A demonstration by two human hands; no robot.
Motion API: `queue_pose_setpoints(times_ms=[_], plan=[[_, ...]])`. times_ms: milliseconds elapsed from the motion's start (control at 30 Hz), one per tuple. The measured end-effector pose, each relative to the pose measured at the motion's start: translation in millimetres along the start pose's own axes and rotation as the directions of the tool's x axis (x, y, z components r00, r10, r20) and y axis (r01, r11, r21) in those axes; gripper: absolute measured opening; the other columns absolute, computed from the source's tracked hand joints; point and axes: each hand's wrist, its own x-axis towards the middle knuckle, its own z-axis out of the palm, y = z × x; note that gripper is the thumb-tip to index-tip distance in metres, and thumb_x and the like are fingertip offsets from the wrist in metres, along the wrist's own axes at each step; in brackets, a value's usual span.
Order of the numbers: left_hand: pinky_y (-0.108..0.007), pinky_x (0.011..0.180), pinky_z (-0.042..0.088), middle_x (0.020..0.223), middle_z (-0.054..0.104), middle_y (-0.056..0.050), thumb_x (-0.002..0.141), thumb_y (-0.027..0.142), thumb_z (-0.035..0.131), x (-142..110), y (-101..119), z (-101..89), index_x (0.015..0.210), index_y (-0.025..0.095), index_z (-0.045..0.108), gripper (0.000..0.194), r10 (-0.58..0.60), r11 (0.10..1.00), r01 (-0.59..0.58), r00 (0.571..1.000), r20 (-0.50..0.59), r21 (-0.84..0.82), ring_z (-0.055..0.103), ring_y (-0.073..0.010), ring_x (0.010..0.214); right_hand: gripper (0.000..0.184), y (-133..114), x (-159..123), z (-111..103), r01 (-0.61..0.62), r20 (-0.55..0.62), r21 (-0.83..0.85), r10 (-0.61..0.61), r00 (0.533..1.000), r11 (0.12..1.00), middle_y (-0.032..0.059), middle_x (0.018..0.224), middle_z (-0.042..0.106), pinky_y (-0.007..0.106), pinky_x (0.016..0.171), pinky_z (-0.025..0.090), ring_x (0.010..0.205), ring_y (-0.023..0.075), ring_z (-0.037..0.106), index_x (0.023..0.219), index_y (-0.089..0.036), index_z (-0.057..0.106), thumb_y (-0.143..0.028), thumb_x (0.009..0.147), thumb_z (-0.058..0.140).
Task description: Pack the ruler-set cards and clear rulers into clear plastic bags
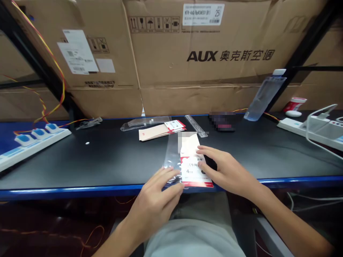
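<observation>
Left grip (154, 207) spread on clear plastic sleeve (171, 160), right grip (225, 169) spread on red-white card (190, 175)

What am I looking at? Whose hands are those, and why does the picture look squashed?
This picture comes from a camera worn on a person's head. It looks forward and down, so you see what the person sees, only squashed a little. Those are the person's own bare hands. The left hand rests on a clear plastic sleeve. The right hand rests on a red and white card. Neither hand clearly grips anything. They are over a black table. Farther back lie a small stack of cards and a clear ruler. Big cardboard boxes stand behind.
</observation>
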Motion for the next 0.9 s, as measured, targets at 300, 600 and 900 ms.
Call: queue_pose_setpoints(times_ms=[300, 600, 900], plan=[[-0.049, 0.109, 0.053, 0.136, 0.064, -0.012, 0.096, 0.011, 0.059, 1, 5, 0.2, 0.106, 0.019, 0.071, 0.017, 0.015, 1.0, -0.015, 1.0, 0.013, 0.021, 0.061, -0.0315, 0.129, 0.032, -8, 1, 11, -0.013, -0.158, 0.24, 0.053, 0.986, 0.971, 0.0075, 0.142, 0.063, 0.041, 0.105, 0.054, 0.127, 0.0269, 0.062, 0.121, -0.022, 0.07, -0.031, 0.091, 0.063], [-0.053, 0.116, 0.045, 0.142, 0.061, -0.009, 0.096, 0.016, 0.059, 2, 9, -3.1, 0.114, 0.022, 0.068, 0.021, -0.043, 0.996, 0.035, 0.995, 0.095, 0.077, 0.054, -0.0297, 0.137, 0.026, 2, 2, 8, -0.054, -0.186, 0.288, 0.111, 0.976, 0.956, 0.0066, 0.133, 0.067, 0.038, 0.089, 0.062, 0.105, 0.025, 0.071, 0.112, -0.024, 0.072, -0.028, 0.087, 0.068], [-0.062, 0.119, 0.034, 0.155, 0.047, -0.019, 0.091, 0.05, 0.063, 0, -15, -13.1, 0.151, 0.013, 0.04, 0.074, -0.301, 0.895, 0.163, 0.907, 0.293, 0.416, 0.046, -0.0349, 0.143, 0.024, 13, 1, 3, -0.069, -0.073, 0.461, 0.115, 0.991, 0.885, 0.0064, 0.119, 0.072, 0.036, 0.085, 0.063, 0.098, 0.0225, 0.072, 0.11, -0.022, 0.072, -0.025, 0.086, 0.07]])
